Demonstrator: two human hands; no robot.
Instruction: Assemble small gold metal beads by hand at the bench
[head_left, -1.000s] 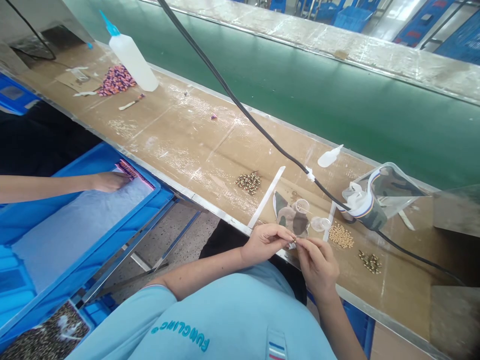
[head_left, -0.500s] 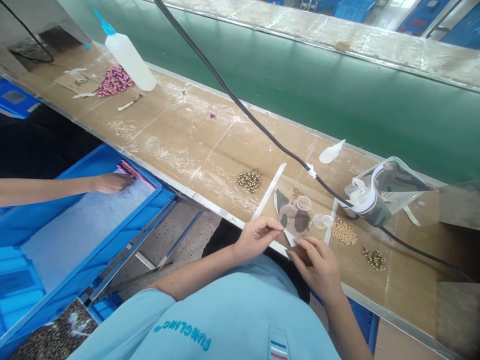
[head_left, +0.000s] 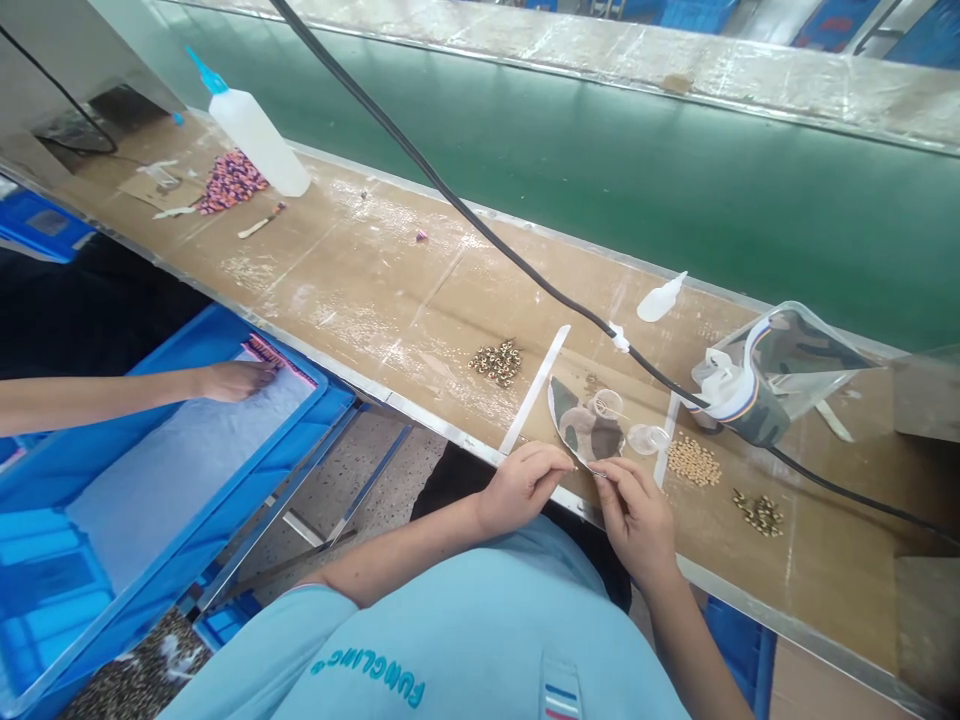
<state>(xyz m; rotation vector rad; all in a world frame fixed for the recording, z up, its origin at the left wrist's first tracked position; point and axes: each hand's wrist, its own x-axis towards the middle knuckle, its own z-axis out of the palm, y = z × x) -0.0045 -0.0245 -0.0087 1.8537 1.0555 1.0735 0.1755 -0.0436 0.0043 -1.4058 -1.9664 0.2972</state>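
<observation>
My left hand (head_left: pixel 525 488) is closed in a pinch at the table's front edge, with a tiny tan-gold piece (head_left: pixel 575 467) at its fingertips. Its exact kind is too small to tell. Just to its right, my right hand (head_left: pixel 637 512) pinches a thin, narrow item (head_left: pixel 598 473), seen edge-on. The two sets of fingertips are close together but apart. Right behind them lies a camouflage-patterned piece (head_left: pixel 576 420) with a small clear cup (head_left: pixel 607 404) on it. Another clear cup (head_left: pixel 648 438) is beside it.
Piles of dark-gold ring-like pieces (head_left: pixel 496 362), tan beads (head_left: pixel 694 461) and more dark-gold pieces (head_left: pixel 757 513) lie nearby. A black cable (head_left: pixel 450 195) crosses above the table to a camouflage-edged clear pouch (head_left: pixel 765 400). At left, a co-worker's hand (head_left: pixel 238 381) reaches over a blue bin (head_left: pixel 319 400).
My fingertips have come closer together. The flat dark piece under my right fingers now shows only as a thin edge. The view has shifted slightly.
</observation>
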